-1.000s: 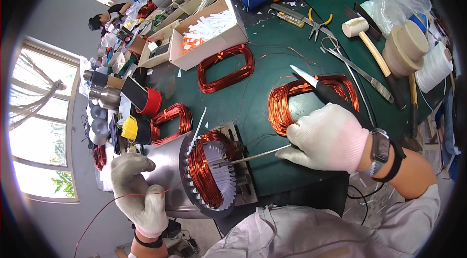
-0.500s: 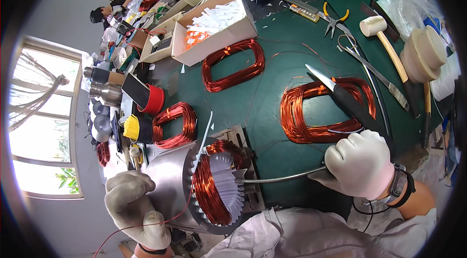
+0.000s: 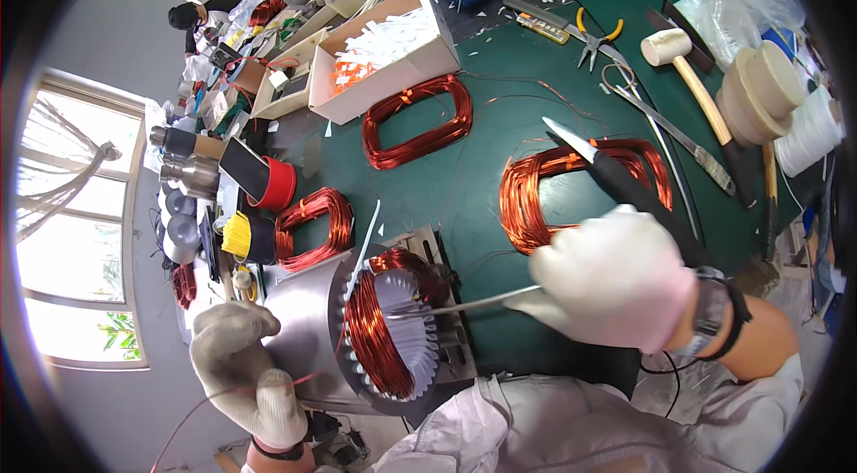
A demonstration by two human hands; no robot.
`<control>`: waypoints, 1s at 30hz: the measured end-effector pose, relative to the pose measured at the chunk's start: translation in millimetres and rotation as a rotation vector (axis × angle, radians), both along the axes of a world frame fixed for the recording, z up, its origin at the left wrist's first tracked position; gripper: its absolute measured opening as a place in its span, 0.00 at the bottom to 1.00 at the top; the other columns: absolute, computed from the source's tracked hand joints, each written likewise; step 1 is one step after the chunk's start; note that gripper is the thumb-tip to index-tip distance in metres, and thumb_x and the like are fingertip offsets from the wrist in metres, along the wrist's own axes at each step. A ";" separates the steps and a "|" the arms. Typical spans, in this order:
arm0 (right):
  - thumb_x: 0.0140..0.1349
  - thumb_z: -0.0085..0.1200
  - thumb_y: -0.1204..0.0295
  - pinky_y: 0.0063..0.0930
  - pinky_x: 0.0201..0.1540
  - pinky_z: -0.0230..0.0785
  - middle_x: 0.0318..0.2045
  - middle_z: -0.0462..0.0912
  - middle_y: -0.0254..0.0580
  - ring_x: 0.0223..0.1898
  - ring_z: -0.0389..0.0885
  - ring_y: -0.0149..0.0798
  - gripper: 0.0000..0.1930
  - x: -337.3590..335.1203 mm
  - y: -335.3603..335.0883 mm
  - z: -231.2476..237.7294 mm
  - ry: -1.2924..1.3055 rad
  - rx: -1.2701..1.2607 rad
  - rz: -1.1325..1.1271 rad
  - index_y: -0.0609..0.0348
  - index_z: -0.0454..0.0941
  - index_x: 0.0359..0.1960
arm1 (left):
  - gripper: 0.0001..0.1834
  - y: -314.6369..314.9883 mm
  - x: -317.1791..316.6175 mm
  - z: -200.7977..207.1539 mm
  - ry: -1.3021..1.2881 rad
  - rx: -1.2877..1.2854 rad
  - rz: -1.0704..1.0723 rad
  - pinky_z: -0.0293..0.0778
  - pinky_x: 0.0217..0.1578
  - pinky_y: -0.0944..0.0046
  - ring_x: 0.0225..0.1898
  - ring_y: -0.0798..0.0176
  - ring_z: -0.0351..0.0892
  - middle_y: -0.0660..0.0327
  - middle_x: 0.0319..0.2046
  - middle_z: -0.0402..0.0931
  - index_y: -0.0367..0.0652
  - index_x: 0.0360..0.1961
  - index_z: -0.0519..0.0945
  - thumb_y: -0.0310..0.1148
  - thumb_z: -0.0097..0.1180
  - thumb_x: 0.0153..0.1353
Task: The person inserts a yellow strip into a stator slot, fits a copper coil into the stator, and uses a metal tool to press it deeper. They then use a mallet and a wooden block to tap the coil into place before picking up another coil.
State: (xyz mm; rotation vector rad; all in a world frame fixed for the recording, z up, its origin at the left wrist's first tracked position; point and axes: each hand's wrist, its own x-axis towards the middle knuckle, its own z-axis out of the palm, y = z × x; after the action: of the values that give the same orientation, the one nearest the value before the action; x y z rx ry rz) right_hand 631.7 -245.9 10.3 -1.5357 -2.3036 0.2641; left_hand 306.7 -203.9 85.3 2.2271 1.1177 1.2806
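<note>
A grey cylindrical motor stator [image 3: 308, 308] lies on its side at the table's near edge. Copper windings [image 3: 379, 339] and pale slot liners fill its open right end, with a white strip [image 3: 361, 250] sticking up from the rim. My gloved left hand [image 3: 241, 366] curls round the stator's left end, fingers above and thumb below. Past that thumb runs a thin red wire [image 3: 210, 397]. My gloved right hand [image 3: 607, 281] is closed on a thin metal rod [image 3: 473, 303], whose far tip reaches inside the stator's bore. The right fingers are partly blurred.
A large copper coil [image 3: 527, 196] lies behind my right hand, under a black-handled knife [image 3: 571, 138]. Two more coils [image 3: 420, 120] [image 3: 317, 228] are on the green table. Further off are a box of paper strips [image 3: 388, 53], pliers [image 3: 594, 40] and a mallet [image 3: 687, 71].
My right hand has moved left toward the stator, and the rod's tip is further into the bore. The left hand keeps its hold. The whole view has shifted slightly.
</note>
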 end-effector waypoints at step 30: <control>0.72 0.49 0.74 0.29 0.55 0.73 0.49 0.85 0.41 0.48 0.80 0.29 0.20 -100.2 45.8 49.6 0.915 -0.278 -0.140 0.68 0.78 0.63 | 0.14 -2.9 -115.3 -57.7 -0.462 -0.322 0.041 0.77 0.53 0.65 0.50 0.63 0.85 0.55 0.44 0.82 0.32 0.48 0.77 0.09 0.48 0.65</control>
State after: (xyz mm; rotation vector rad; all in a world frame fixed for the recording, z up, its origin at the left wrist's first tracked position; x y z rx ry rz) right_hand 531.5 -200.2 59.9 -1.2819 -1.4671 1.0349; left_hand 191.4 -206.7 27.7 1.5799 1.0955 1.4180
